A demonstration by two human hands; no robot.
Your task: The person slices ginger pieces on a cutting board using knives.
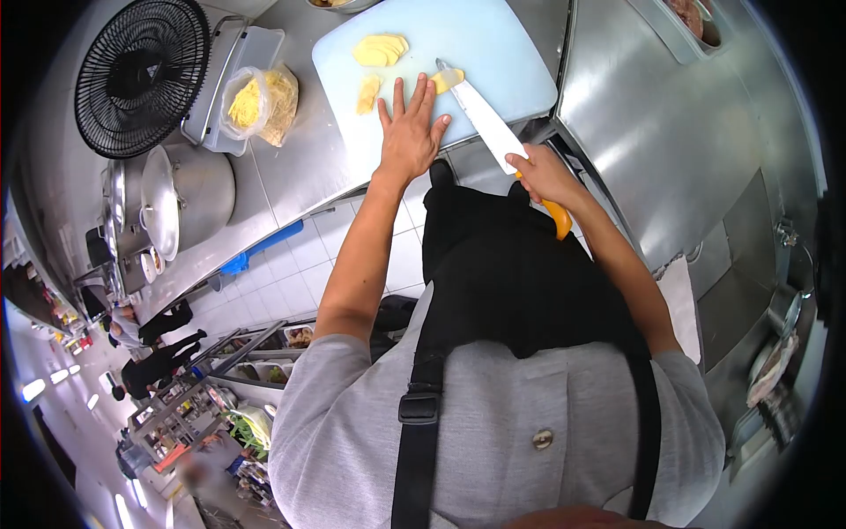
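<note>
A large knife (486, 122) with a yellow handle is held in my right hand (544, 174). Its blade tip lies over a yellow slice (447, 80) on the pale blue cutting board (493, 44). My left hand (411, 132) is spread palm down on the board, fingertips beside that slice, holding nothing. Several overlapping yellow slices (381, 50) lie at the board's upper left. A smaller yellow piece (368, 93) rests just left of my left fingers.
Left of the board are a bag of yellow shreds (248, 106), a black fan (144, 75) and a metal pot (198, 194). A metal container (683, 31) holding meat stands at upper right. Other people (145, 370) are far off at lower left.
</note>
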